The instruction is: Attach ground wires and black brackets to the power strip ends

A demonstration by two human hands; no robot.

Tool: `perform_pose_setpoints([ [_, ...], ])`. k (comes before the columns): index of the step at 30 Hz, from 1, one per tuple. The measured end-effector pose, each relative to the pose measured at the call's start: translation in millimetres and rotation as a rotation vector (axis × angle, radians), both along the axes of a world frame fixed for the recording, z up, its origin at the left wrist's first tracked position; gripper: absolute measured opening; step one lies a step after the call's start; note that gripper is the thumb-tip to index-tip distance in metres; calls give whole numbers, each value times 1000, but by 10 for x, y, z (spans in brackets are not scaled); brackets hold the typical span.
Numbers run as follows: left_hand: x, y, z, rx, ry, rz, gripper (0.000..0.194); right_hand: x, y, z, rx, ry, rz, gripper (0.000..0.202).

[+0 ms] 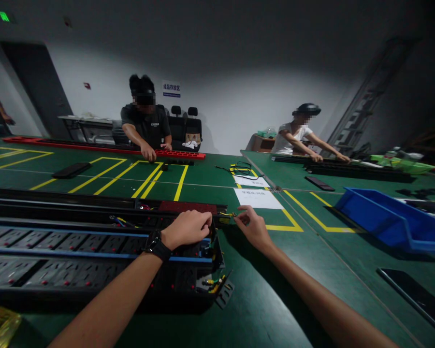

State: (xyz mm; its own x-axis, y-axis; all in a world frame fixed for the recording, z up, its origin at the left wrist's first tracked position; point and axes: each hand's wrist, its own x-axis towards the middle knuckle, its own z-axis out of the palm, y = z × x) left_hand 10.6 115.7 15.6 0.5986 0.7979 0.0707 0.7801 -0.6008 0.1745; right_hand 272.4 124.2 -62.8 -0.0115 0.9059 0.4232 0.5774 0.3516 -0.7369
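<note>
- Nearest, the left forearm (112,292), a black smartwatch (155,245) on its wrist, crossed black socket strips (70,275) lying on the green table (271,309).
- The left hand (189,226) curled over their right end; whether it gripped anything could not be told.
- The right hand (253,226) pinched yellow wire ends (232,214) there, thumb against finger.

Bare forearms (121,287), black wristwatch (155,244) on left

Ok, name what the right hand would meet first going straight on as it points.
The right hand would likely meet the yellow wire at its fingertips, though depth leaves actual contact unclear.
</note>
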Motion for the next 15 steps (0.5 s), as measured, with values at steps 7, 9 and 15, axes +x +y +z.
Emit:
perform_pose_setpoints([
  [7, 3, -2, -3, 6, -8, -8, 16, -44, -33, -65, 47, -30, 6, 28],
  [9, 2, -1, -4, 7, -7, -10, 17, -63, -83, -73, 80, -58, 24, 28],
  [15, -7, 18, -32, 13, -10, -16, 19, -82, -126, -76, 97, -56, -12, 27],
])
